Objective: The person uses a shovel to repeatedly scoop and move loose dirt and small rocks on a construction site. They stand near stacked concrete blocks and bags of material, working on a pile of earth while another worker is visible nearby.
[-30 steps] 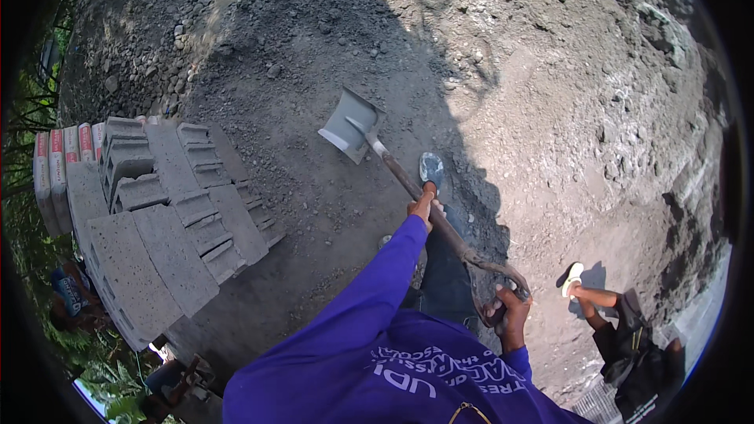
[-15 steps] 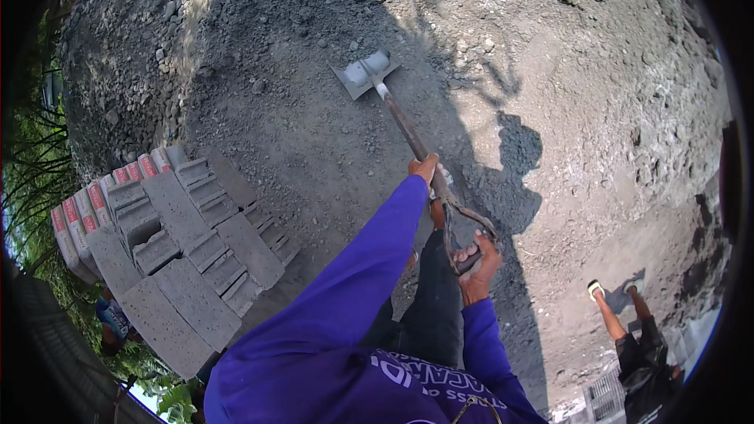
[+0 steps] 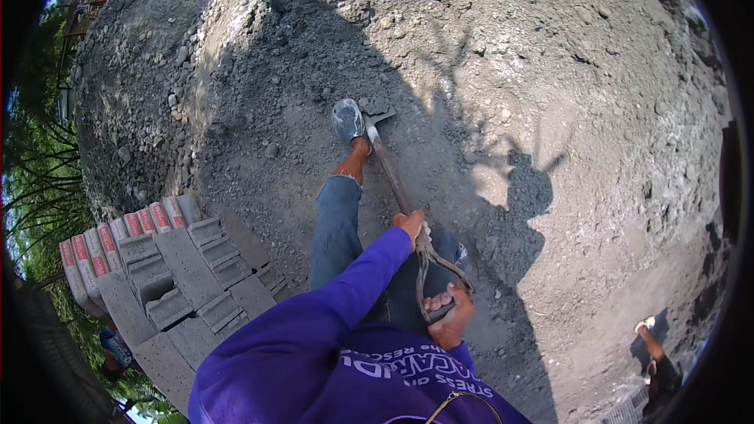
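Observation:
Both of my hands are on a shovel with a brown shaft (image 3: pixel 390 174) and a D-shaped handle. My left hand (image 3: pixel 410 226) is wrapped round the shaft just above where it forks. Lower in the view, my right hand (image 3: pixel 452 314) grips the crossbar of the handle. The metal blade (image 3: pixel 382 116) meets the grey gravelly ground at the foot of a slope, partly covered by grey material and by my shoe. That grey, dusty shoe (image 3: pixel 348 120) is at the blade's left side, with my leg stretched forward.
Grey hollow blocks (image 3: pixel 192 255) are stacked at the left, beside a row of white-and-red bags (image 3: pixel 94 255). A loose gravel slope (image 3: pixel 503 39) rises ahead. Another person's leg (image 3: pixel 650 341) shows at the lower right.
My leg has come forward, bringing my shoe to the blade. The blade, bare before, now sits lower in the view with grey material about it. Both hands keep their grip.

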Demonstrator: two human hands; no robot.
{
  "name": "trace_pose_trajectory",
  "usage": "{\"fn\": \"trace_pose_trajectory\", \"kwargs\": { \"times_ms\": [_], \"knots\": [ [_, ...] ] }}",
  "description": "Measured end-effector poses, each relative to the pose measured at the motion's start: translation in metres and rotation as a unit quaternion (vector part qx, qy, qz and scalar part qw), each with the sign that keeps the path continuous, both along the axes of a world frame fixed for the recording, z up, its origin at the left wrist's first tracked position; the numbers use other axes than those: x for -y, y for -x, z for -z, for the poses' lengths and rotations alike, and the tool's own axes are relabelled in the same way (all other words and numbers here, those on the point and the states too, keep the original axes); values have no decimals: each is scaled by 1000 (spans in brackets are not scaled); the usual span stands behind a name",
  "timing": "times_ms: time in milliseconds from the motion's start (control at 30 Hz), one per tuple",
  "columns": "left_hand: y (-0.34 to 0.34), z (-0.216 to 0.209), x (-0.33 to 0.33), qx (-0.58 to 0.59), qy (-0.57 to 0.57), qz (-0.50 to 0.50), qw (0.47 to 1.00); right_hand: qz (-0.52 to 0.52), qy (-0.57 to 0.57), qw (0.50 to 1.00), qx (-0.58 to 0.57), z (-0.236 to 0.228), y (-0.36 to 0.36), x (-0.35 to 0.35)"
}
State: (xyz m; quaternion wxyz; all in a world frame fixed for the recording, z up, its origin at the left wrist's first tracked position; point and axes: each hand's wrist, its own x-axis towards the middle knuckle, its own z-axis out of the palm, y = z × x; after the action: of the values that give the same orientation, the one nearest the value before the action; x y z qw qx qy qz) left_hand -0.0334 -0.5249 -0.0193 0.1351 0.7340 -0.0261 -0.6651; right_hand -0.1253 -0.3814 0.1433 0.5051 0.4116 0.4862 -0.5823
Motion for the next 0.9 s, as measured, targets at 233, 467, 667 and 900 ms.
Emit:
{"fn": "trace_pose_trajectory", "kwargs": {
  "times_ms": [233, 467, 667, 900],
  "knots": [
    [18, 7, -15, -8, 42, -27, 999, -53, 30, 996, -65, 21, 30, 14],
    [32, 6, -34, 6, 13, -28, 1000, -49, -10, 996, -67, 2, 21, -35],
    [126, 155, 33, 14, 93, -123, 988, -203, -39, 965, -161, 78, 160, 60],
    [119, 88, 76, -266, -21, 46, 963, -257, -104, 911, -306, 119, 231, 53]
  ]
}}
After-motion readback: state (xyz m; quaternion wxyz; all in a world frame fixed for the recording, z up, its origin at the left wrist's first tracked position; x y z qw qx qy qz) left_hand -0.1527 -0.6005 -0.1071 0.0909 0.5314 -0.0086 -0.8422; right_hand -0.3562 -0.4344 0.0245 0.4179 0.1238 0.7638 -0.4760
